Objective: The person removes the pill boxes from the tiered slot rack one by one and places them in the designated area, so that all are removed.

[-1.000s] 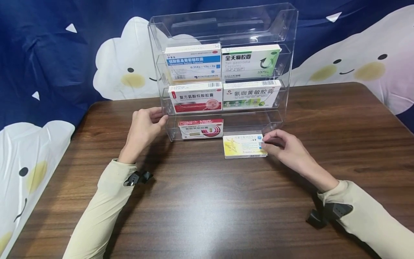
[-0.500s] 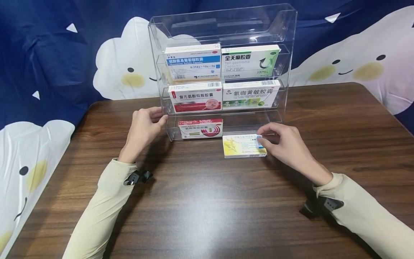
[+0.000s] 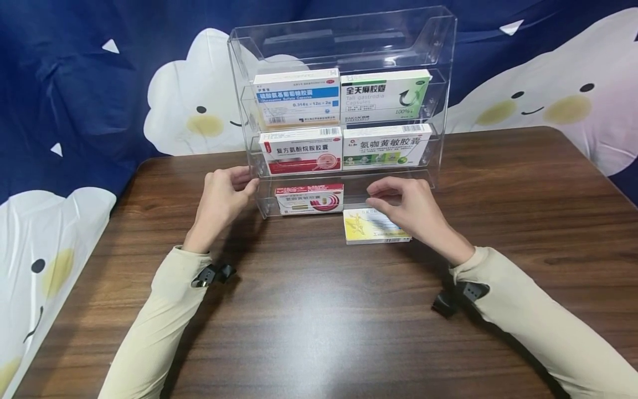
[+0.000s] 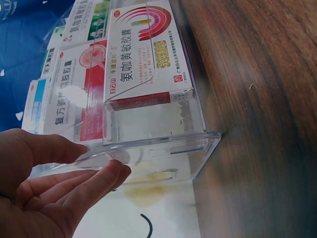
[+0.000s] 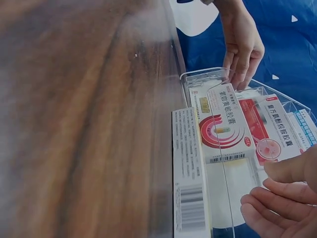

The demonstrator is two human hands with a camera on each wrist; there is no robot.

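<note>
A clear acrylic display rack (image 3: 344, 33) stands at the back of the table, medicine boxes on its tiers. My left hand (image 3: 221, 202) pinches its left side wall between thumb and fingers, as the left wrist view shows. In front of the bottom tier lies a yellow-and-white medicine box (image 3: 369, 224), flat on the table. My right hand (image 3: 411, 208) hovers over that box's right part and hides some of it. Its thumb and fingers are apart with nothing between them. To its left, a red-and-white medicine box (image 3: 311, 200) sits in the bottom tier's left half.
The middle tier carries a red-and-white box (image 3: 301, 151) and a green-and-white box (image 3: 387, 146). Above them stand a blue-and-white box (image 3: 298, 100) and a white-and-green box (image 3: 385, 97). Behind the wooden table (image 3: 299, 321) hangs a blue cloth (image 3: 99, 100) with clouds.
My right hand has left the yellow-and-white box's right end and moved left and slightly up, over it. The box stays in place. My left hand keeps its hold on the rack.
</note>
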